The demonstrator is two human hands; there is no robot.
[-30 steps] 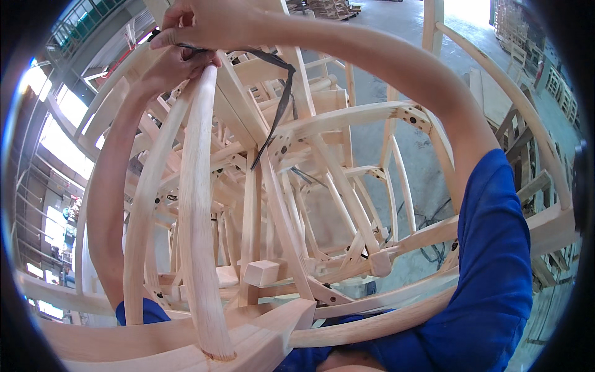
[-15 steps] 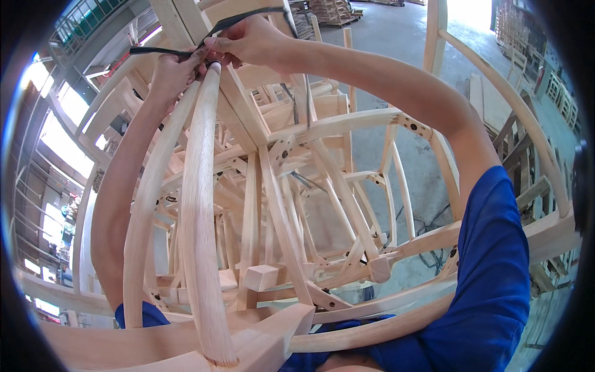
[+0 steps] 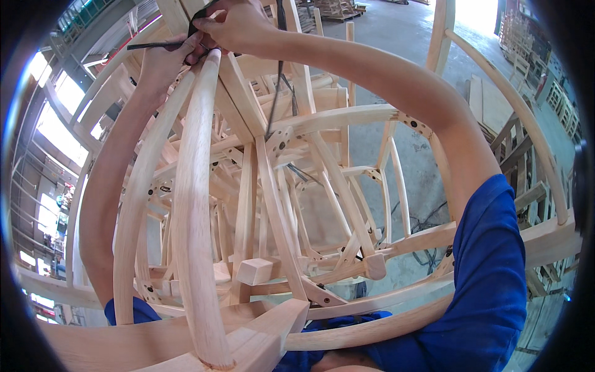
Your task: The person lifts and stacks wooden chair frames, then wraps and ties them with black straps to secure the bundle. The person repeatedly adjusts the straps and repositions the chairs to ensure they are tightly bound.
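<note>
At the top left of the view both hands meet around a thin black strap [image 3: 145, 45] beside the top of a pale wooden spindle [image 3: 197, 161]. My left hand [image 3: 164, 67] is closed on the strap, whose loose end sticks out leftward past it. My right hand [image 3: 240, 26] pinches the same strap with thumb and fingers a little above the left. From behind the right hand another length of black strap [image 3: 280, 68] hangs down in front of the wooden frames. A second curved spindle [image 3: 149, 167] runs beside the first. Whether the strap is knotted is hidden by the fingers.
Stacked unfinished wooden chair frames [image 3: 260, 198] surround my arms, with legs, rails and corner blocks crossing. A curved wooden rail [image 3: 372, 325] passes close to my body. On the right another chair frame [image 3: 514, 93] arches upward. Grey floor [image 3: 409, 180] shows between the parts; pallets [image 3: 331, 9] stand far back.
Both hands have shifted slightly upward and left. The strap's right-hand length, held out sideways before, now hangs down behind the right hand.
</note>
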